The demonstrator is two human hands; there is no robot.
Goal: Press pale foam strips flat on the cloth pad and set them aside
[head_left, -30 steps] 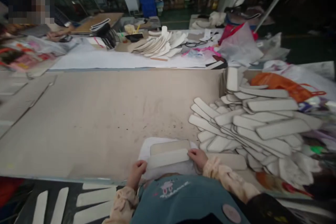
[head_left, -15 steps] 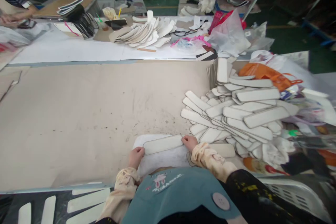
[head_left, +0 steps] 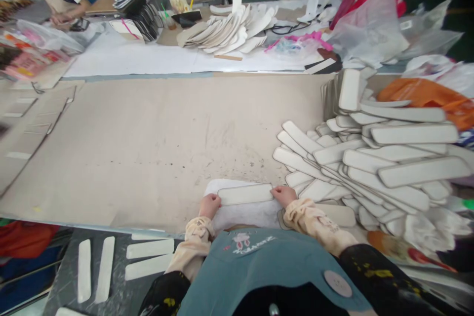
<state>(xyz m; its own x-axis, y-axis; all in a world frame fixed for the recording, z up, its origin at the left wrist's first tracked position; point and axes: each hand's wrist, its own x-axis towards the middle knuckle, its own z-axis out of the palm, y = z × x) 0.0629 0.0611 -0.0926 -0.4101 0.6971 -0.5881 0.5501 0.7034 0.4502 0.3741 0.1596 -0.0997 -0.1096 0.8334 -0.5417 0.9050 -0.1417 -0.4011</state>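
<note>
A long white padded strip [head_left: 245, 193] with a dark edge lies flat on a white cloth pad [head_left: 240, 213] at the near edge of the beige table [head_left: 155, 143]. My left hand [head_left: 210, 205] is closed on the strip's left end. My right hand [head_left: 283, 195] is closed on its right end. Right beside my right hand spreads a big heap of the same white strips [head_left: 363, 158].
Below the table's front edge, several white strips [head_left: 107, 266] lie on a dark surface. Across the table sit another fan of white pieces [head_left: 229, 32], plastic bags [head_left: 366, 34] and an orange bag [head_left: 425, 96]. Another person's arm [head_left: 66, 12] rests at the far left.
The strip, held tilted over a second piece a second ago, now lies flat and level on the pad with both hands at its ends. The camera has tilted down.
</note>
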